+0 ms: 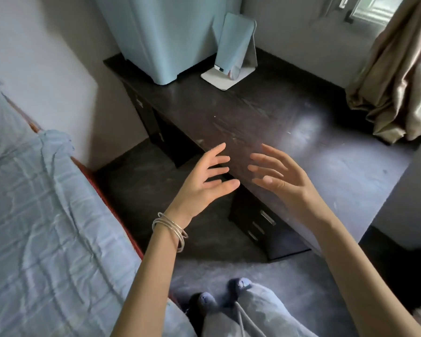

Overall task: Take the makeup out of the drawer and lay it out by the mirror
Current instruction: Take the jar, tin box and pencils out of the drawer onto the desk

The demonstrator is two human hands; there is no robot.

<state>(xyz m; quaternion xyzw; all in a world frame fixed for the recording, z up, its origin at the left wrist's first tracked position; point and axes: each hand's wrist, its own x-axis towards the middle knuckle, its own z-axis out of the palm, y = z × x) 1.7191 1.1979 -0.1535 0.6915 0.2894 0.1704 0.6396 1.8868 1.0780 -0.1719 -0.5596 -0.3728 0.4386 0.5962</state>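
1. A dark wooden surface (241,113) runs along a pale wall, scuffed and catching window glare.
2. At its far end the mirror (233,52) stands tilted on a white base, just beside a pale blue bin (161,37).
3. The drawers (260,222) under the near end are shut; no makeup shows.
4. A bed (46,215) lies left, a curtain (399,76) right.
5. The left hand (204,178) and right hand (280,176) hover with fingers spread, holding nothing.

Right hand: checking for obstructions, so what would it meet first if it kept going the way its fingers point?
Probably nothing soon. The right hand, open and empty, points left toward the left hand above the dark desk; that hand would come first, though depth is unclear.
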